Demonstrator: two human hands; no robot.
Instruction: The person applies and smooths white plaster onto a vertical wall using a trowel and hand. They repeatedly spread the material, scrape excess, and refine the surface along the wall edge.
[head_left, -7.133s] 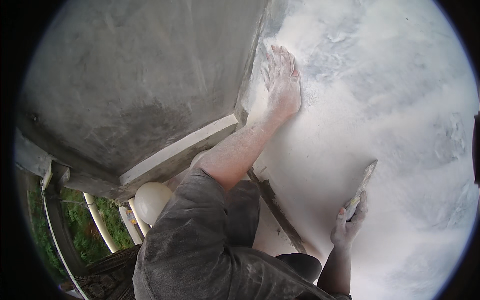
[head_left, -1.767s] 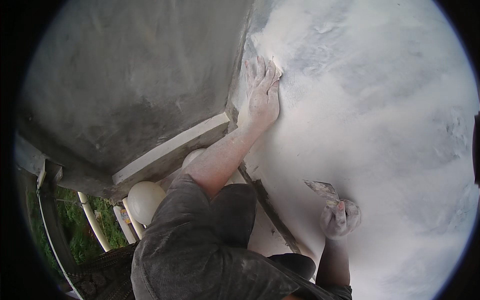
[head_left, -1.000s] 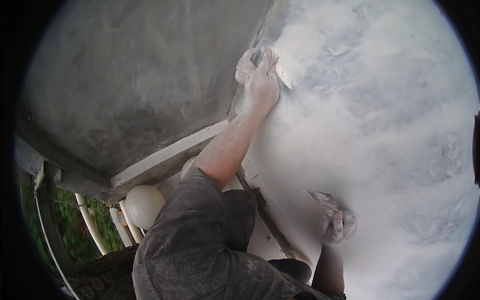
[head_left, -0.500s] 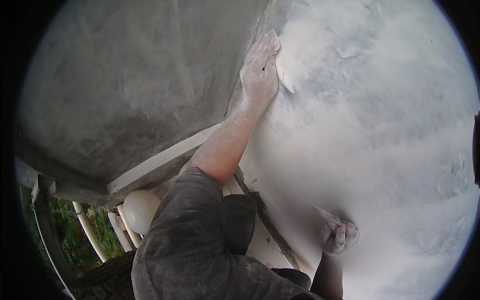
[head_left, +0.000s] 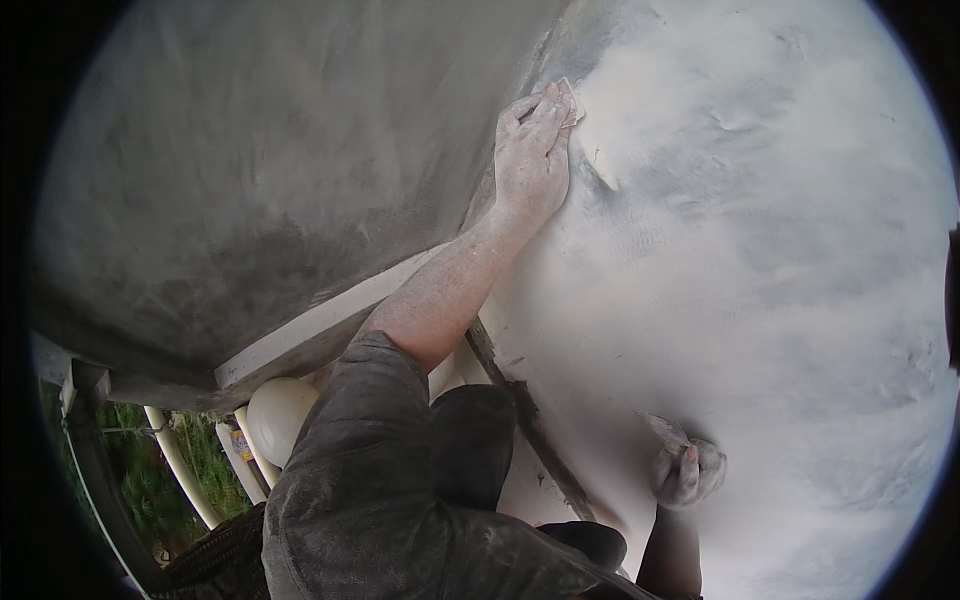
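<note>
My left hand (head_left: 535,155), dusted white, presses a small pale sheet of sandpaper (head_left: 573,103) to the white-coated wall (head_left: 760,280). Its fingers lie over the sheet, close to the corner where this wall meets a grey one. Lower right, my right hand (head_left: 690,472) is closed around a thin flat grey piece (head_left: 664,430), pointing up and left near the white wall. Fingers hide part of that piece, and its exact kind is unclear. A pale raised edge with a dark patch (head_left: 603,172) shows on the coating beside my left wrist.
A bare grey wall (head_left: 280,150) fills the upper left, with a pale ledge (head_left: 320,318) beneath it. Below are a round white object (head_left: 279,420), pale railing bars (head_left: 180,465) and greenery (head_left: 150,495). A dark strip (head_left: 540,435) runs along the white wall's foot.
In the picture, my left hand has shifted slightly right and down, still pressing the sandpaper. My right hand sits a little farther right and lower, still holding the flat grey piece.
</note>
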